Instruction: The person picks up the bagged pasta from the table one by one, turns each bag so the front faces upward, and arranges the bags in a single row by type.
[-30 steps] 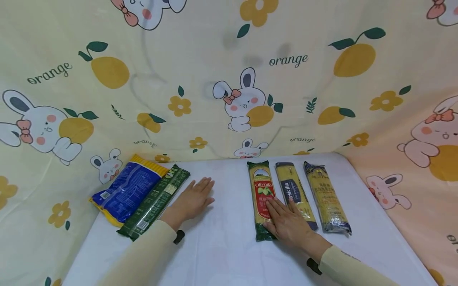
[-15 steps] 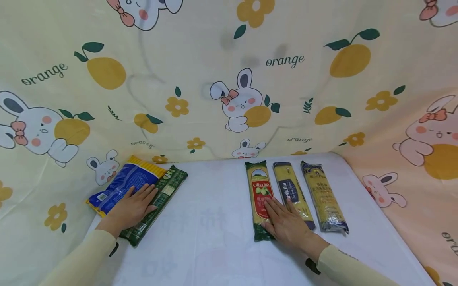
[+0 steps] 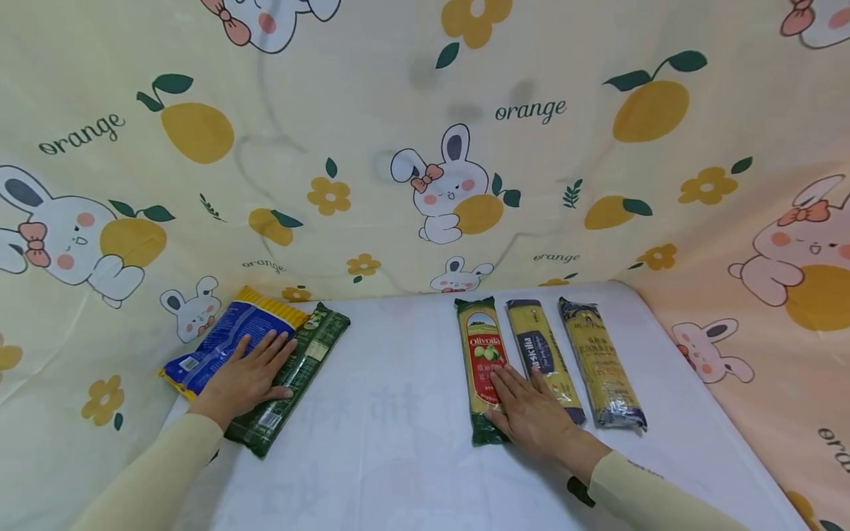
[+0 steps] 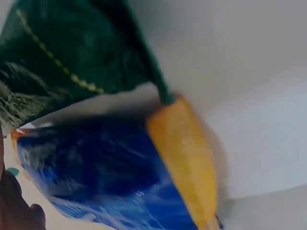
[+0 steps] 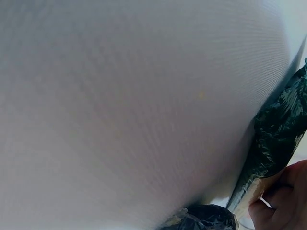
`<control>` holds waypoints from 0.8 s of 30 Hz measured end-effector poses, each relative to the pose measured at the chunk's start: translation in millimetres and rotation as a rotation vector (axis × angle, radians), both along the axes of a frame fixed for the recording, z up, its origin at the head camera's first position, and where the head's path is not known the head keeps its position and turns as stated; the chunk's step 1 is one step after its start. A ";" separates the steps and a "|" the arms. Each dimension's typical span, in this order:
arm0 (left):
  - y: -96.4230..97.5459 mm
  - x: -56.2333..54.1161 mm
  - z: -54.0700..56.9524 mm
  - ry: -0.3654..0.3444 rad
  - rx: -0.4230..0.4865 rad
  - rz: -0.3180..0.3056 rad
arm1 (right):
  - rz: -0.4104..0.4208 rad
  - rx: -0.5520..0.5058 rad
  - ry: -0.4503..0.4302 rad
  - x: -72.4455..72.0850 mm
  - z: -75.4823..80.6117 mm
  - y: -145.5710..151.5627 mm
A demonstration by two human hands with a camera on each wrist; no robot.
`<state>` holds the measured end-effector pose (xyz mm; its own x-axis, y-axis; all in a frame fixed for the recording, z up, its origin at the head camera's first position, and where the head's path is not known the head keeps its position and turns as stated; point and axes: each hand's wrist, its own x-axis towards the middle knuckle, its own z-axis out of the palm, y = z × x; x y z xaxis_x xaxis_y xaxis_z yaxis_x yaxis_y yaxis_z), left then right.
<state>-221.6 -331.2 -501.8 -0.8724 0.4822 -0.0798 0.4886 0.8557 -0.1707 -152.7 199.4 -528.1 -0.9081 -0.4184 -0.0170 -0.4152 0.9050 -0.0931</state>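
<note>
My left hand [image 3: 249,376] lies with spread fingers across a blue packet with yellow ends [image 3: 242,332] and a long green packet [image 3: 302,376], which overlap at the table's left. Both the green packet [image 4: 72,52] and the blue packet [image 4: 100,172] show close up in the left wrist view. On the right, my right hand [image 3: 534,417] rests its fingers on a red-labelled spaghetti packet [image 3: 483,346] and partly covers a blue-labelled spaghetti packet [image 3: 541,343] beside it. In the right wrist view, fingers [image 5: 283,206] touch the first packet's dark green end [image 5: 278,134].
A third long gold packet [image 3: 600,361] lies at the right, apart from the hands. White cloth covers the table [image 3: 392,413], with a gap between the two groups. A printed curtain [image 3: 372,110] stands behind and at both sides.
My left hand has moved left from the bare cloth onto the blue and green packets. Since half a second ago the green packet's near end has shifted slightly right. The right hand stays put.
</note>
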 end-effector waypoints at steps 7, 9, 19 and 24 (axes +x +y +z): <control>27.9 -7.3 -2.4 -0.038 0.025 0.008 | -0.001 0.001 -0.010 0.0 -0.9 1.2; 37.5 -8.3 -3.7 -0.055 0.034 0.022 | 0.001 0.003 -0.010 0.2 -0.8 1.1; 96.6 -14.8 -17.5 -0.215 0.093 0.139 | 0.007 0.005 -0.011 0.4 0.1 1.1; 126.7 -11.6 -21.3 -0.283 0.133 0.184 | -0.001 -0.005 -0.018 0.7 0.7 1.0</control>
